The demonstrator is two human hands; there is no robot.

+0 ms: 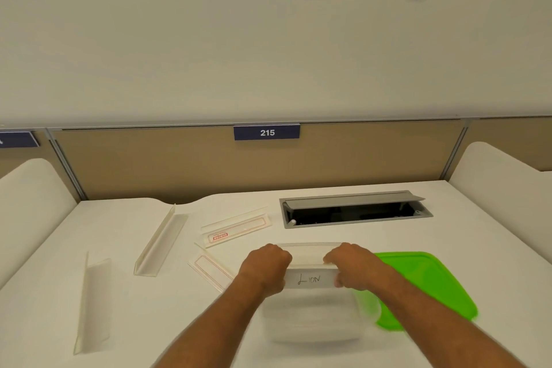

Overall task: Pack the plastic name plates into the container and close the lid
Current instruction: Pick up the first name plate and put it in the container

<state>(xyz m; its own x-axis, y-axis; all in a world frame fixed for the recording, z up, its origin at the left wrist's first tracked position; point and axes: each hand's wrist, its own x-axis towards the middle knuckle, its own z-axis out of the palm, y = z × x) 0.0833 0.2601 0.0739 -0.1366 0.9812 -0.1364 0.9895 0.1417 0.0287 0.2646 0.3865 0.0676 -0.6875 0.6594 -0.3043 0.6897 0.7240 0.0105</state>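
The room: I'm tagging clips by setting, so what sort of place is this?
Probably an office workstation: a white desk backed by a tan partition with a number sign reading 215, and a cable hatch set into the desk with its flap open.

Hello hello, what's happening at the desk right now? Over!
Left hand and right hand grip the "LION" name plate over the clear container. Four plates still on desk. Green lid off, beside it.
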